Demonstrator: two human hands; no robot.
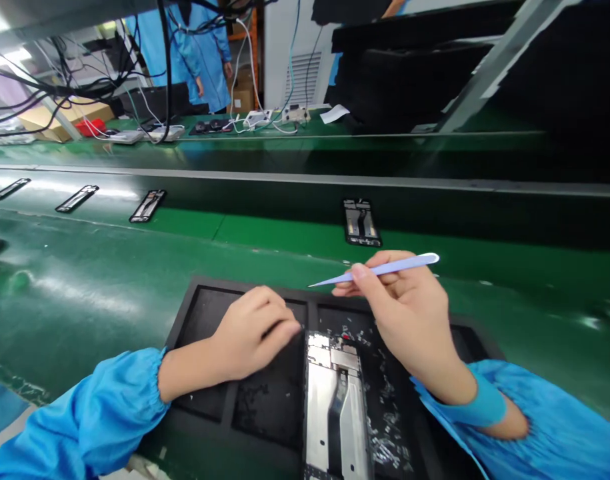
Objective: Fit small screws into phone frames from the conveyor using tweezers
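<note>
My left hand (252, 333) rests on a black compartment tray (199, 297), fingers curled together with the tips at the upper left edge of a silver phone frame (335, 407) lying in the tray. My right hand (409, 313) hovers above the tray's right part, pinching pale blue tweezers (385, 269) whose thin tip points left, clear of the frame. Small silvery scraps (389, 427) lie scattered in the tray's right compartment. Both arms wear blue sleeves.
A green conveyor belt (109, 280) carries the tray. Another phone frame (361, 222) lies just beyond, and several more sit at the far left (147, 205). Cables, chargers and black trays crowd the back shelf. A person in a blue coat (205, 53) stands behind.
</note>
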